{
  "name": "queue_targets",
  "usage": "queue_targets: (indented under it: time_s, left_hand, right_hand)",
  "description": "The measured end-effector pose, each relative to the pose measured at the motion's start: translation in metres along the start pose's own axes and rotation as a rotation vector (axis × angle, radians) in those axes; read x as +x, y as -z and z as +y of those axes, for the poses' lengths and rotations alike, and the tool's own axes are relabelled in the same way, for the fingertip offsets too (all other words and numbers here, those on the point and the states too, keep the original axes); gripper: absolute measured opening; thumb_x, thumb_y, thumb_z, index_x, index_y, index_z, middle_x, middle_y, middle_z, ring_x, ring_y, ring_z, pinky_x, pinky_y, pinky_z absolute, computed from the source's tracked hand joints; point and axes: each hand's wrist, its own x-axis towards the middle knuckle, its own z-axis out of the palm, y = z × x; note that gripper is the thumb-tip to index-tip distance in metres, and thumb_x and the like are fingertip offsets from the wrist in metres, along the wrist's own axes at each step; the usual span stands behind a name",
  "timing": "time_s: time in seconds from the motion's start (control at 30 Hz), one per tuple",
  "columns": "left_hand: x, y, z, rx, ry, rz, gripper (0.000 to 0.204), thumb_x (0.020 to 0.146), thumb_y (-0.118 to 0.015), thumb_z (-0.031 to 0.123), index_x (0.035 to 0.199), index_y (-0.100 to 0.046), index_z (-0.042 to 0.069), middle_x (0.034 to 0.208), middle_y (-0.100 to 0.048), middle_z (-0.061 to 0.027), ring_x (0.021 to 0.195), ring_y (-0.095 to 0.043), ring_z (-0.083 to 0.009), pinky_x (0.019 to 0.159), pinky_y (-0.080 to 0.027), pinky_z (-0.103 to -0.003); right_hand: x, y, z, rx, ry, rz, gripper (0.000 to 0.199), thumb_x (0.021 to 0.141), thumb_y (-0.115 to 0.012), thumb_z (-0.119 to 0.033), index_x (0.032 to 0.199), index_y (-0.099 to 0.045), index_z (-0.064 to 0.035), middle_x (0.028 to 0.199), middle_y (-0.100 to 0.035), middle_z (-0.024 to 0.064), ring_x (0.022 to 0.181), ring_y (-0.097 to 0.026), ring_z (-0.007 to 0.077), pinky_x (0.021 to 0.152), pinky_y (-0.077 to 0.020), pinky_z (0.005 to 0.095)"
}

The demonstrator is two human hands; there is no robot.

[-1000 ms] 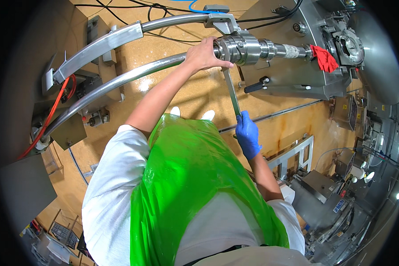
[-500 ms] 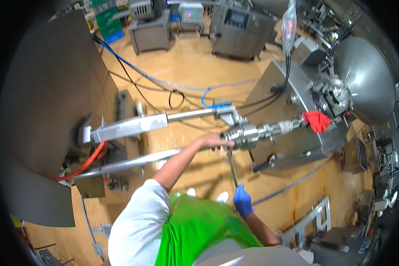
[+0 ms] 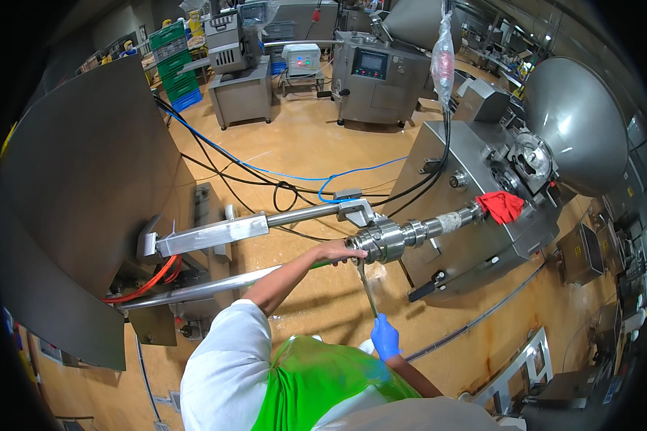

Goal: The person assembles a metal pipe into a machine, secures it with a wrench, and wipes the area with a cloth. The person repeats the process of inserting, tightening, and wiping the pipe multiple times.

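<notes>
My bare left hand (image 3: 336,251) is wrapped around the left end of a shiny steel pipe coupling (image 3: 382,241), its fingertips against the metal. Below the coupling hangs a long-handled metal wrench (image 3: 369,291), its upper end against the coupling's underside near my left fingers. My right hand (image 3: 385,337), in a blue glove, is closed around the lower end of that handle. How the wrench head sits on the coupling is partly hidden. A long steel tube (image 3: 216,286) runs left from beneath my left forearm.
A steel arm (image 3: 219,235) links the left machine (image 3: 86,194) to the coupling. At right stands a steel machine (image 3: 438,187) with a large hopper (image 3: 575,129) and a red cloth (image 3: 501,206) over its outlet pipe. Cables and a blue hose (image 3: 287,175) cross beyond.
The view has tilted up, showing more of the far machines. Both hands keep their grips, and the wrench stays at nearly the same slant below the coupling.
</notes>
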Motion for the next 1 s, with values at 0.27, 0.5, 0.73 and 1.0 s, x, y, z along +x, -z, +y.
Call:
queue_targets:
  time_s: [0.27,0.5,0.73,1.0]
  left_hand:
    - [-0.002,0.002,0.001,0.026,-0.047,0.018,0.1,0.067,-0.06,0.088,0.111,-0.065,-0.002,0.09,-0.063,-0.0113,0.082,-0.062,-0.0199,0.062,-0.052,-0.033]
    - [0.006,0.004,-0.007,0.061,0.048,0.011,0.113,0.067,-0.056,0.091,0.124,-0.056,-0.006,0.1,-0.064,-0.0149,0.086,-0.064,-0.0223,0.066,-0.054,-0.033]
    - [0.01,-0.009,-0.009,0.145,0.14,0.196,0.104,0.058,-0.066,0.088,0.115,-0.063,0.001,0.087,-0.068,-0.0086,0.075,-0.065,-0.0186,0.063,-0.053,-0.03]
    - [-0.001,-0.015,0.009,0.219,0.193,0.29,0.099,0.057,-0.066,0.087,0.11,-0.065,0.003,0.08,-0.068,-0.0065,0.066,-0.064,-0.0163,0.061,-0.051,-0.029]
  right_hand:
    - [0.002,0.005,0.011,0.021,0.017,0.006,0.023,0.1,-0.048,-0.028,0.116,-0.055,-0.0129,0.078,-0.068,0.0227,0.07,-0.065,0.0455,0.062,-0.0509,0.0567]
    - [0.003,0.097,0.04,0.292,-0.06,0.19,0.022,0.099,-0.052,-0.026,0.117,-0.057,-0.013,0.072,-0.067,0.0202,0.064,-0.065,0.0427,0.059,-0.0502,0.0541]
    - [0.044,0.253,0.151,0.321,-0.142,0.66,0.021,0.099,-0.049,-0.021,0.102,-0.053,-0.0007,0.086,-0.052,0.0131,0.085,-0.055,0.0178,0.077,-0.0448,0.039]
    - [0.139,0.374,0.36,0.757,-0.394,0.653,0.017,0.097,-0.052,-0.022,0.085,-0.046,-0.0111,0.062,-0.042,-0.0003,0.044,-0.038,0.0101,0.038,-0.0332,0.0268]
